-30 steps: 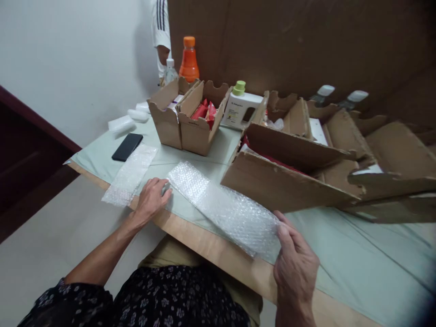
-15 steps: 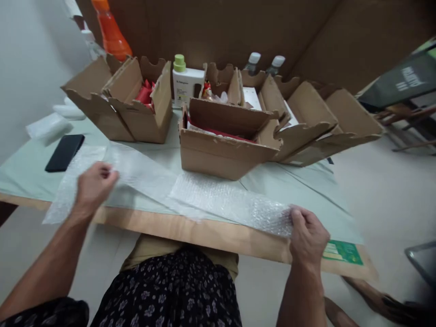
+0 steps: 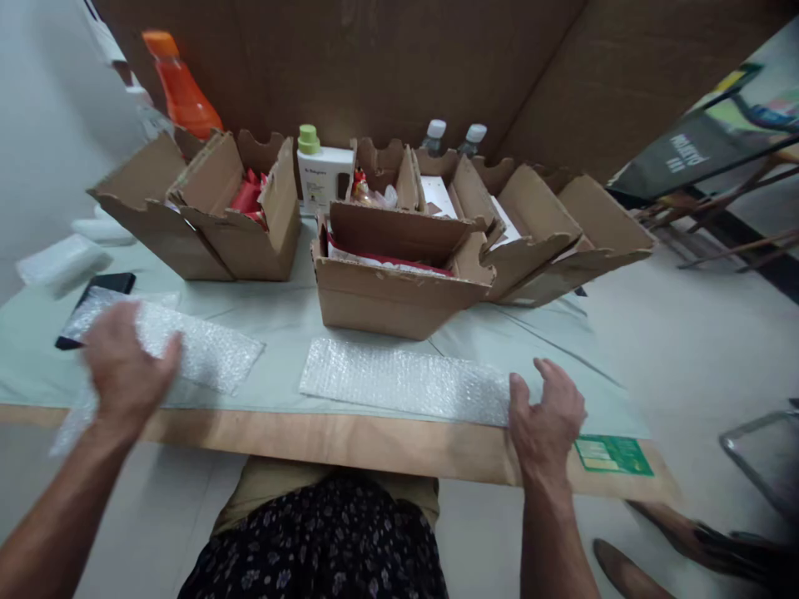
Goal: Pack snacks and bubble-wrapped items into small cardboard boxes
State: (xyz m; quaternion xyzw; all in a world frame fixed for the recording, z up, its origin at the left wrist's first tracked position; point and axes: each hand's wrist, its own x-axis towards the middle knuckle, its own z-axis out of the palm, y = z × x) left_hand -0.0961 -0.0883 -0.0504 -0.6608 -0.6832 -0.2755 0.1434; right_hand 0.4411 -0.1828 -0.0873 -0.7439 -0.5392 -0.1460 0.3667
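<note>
A strip of bubble wrap [image 3: 405,383] lies flat along the front of the cloth-covered table. At its right end is my right hand [image 3: 549,412], thumb and fingers apart, the thumb by the strip's edge. A second piece of bubble wrap [image 3: 203,345] spreads out on the left, partly over a black phone [image 3: 93,304]. My left hand [image 3: 128,362], somewhat blurred, rests over this piece with its thumb spread from the fingers. The wrap under the palm is hidden.
An open cardboard box [image 3: 399,295] stands behind the right strip. More boxes line the back, with red items in one box [image 3: 250,195]. Behind them are a white bottle [image 3: 321,179] and an orange bottle [image 3: 184,96]. A bubble-wrapped bundle [image 3: 62,262] sits far left.
The long bubble wrap between my hands has become two separate pieces. My left hand has moved left and opened, and my right hand has let go of the strip, now flat on the table.
</note>
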